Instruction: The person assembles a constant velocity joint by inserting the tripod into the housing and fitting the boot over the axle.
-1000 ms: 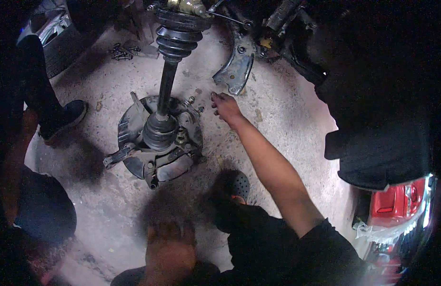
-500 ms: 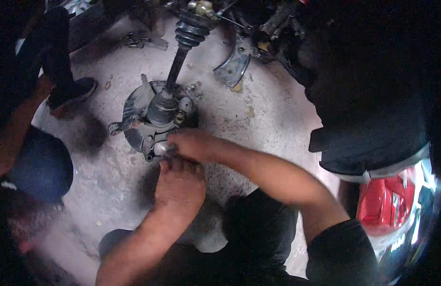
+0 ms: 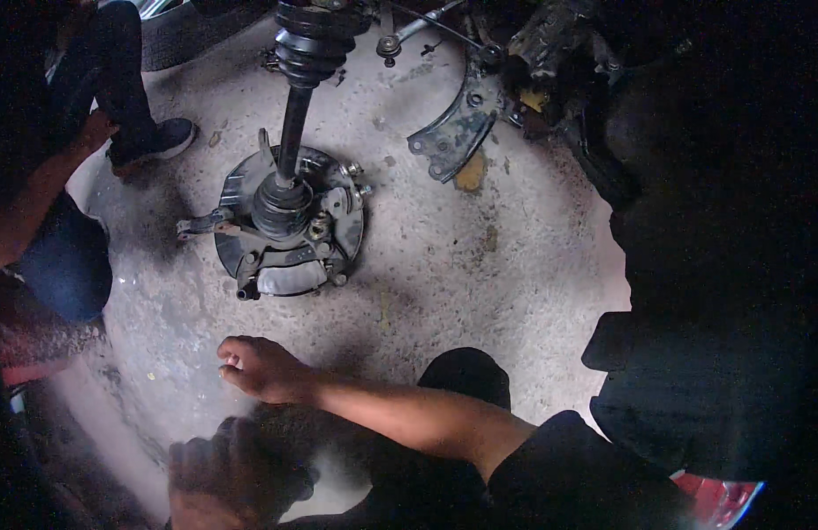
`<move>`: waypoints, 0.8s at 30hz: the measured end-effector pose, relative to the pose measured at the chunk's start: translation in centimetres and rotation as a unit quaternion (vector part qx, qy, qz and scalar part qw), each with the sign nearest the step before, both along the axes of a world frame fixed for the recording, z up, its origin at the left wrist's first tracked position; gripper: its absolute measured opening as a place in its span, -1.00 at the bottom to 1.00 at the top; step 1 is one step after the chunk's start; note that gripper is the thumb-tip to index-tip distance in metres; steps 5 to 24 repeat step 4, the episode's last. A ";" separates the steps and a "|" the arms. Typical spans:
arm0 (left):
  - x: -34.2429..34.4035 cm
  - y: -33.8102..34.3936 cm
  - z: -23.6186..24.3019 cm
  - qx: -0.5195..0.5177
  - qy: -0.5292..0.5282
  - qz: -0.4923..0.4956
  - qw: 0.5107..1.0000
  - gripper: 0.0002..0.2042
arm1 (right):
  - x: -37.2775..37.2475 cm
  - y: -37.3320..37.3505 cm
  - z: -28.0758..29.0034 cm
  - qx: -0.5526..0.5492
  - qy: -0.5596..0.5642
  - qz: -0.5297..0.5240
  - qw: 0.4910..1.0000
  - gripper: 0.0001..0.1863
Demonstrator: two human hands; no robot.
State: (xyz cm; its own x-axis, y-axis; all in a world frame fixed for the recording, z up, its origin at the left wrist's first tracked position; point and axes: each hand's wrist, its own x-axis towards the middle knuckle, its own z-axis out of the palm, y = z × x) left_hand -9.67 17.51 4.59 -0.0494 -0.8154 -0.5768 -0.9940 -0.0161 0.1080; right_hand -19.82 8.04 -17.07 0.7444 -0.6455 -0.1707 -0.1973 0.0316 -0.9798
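Concrete floor (image 3: pixel 480 265): grey, stained, the ground for everything here.
Wheel hub assembly (image 3: pixel 285 225): the landmark; a round dust shield and knuckle lying flat on the floor, upper left of centre.
Axle shaft (image 3: pixel 294 119): rises from the hub's middle toward the top edge and ends in a ribbed black boot (image 3: pixel 312 44).
Curved metal bracket (image 3: pixel 453 124): lies up and to the right of the hub, well apart from it.
Other person (image 3: pixel 64 256): crouched left of the hub, blue clothing, dark shoe (image 3: pixel 166 137) planted up and left of it.
Right hand (image 3: pixel 259 367): below the hub, apart from it, forearm reaching in from the lower right; fingers curled loosely inward, and I cannot tell whether they hold anything.
Left hand (image 3: pixel 228 473): further below the hub, near the bottom edge, blurred and in shadow; how its fingers stand cannot be told.
Change: half a second ago both hands were on the hub's lower edge; now both have drawn back toward the body, and the hub lies untouched.
In the way: nothing between hands and hub but bare floor.
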 end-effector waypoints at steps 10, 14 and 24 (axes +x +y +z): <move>2.2 1.3 -2.2 0.216 -0.097 0.176 0.955 -0.31 | -0.2 1.3 -1.0 -0.003 0.027 0.027 0.999 -0.73; 2.2 1.3 -2.2 0.216 -0.097 0.176 0.955 -0.31 | -0.2 1.3 -1.0 -0.003 0.027 0.027 0.999 -0.73; 2.2 1.3 -2.2 0.216 -0.097 0.176 0.955 -0.31 | -0.2 1.3 -1.0 -0.003 0.027 0.027 0.999 -0.73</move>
